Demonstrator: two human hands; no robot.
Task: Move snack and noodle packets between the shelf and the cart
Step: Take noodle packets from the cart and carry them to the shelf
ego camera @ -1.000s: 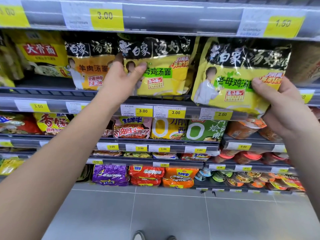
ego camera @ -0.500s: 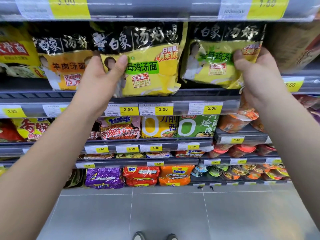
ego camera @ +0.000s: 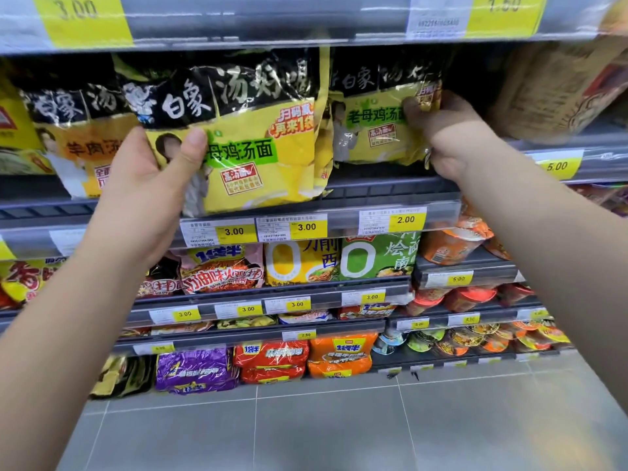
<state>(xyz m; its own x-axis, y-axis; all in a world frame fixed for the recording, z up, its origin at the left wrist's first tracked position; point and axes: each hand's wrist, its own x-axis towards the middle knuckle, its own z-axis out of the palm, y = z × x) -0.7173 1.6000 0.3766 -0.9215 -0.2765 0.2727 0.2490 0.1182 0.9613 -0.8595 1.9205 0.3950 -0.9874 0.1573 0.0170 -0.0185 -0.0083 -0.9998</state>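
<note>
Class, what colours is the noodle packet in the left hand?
The packet is yellow with a black top band and green label; head view.

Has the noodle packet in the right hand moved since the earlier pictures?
Yes. The yellow noodle packet in the right hand went up and back onto the shelf; it overlapped the 2.00 price tag earlier, now sits above it.

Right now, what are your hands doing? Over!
Left hand grips front yellow noodle packet, thumb on its face. Right hand grips second yellow packet, deeper in the shelf. Orange packet crowds the left side.
</note>
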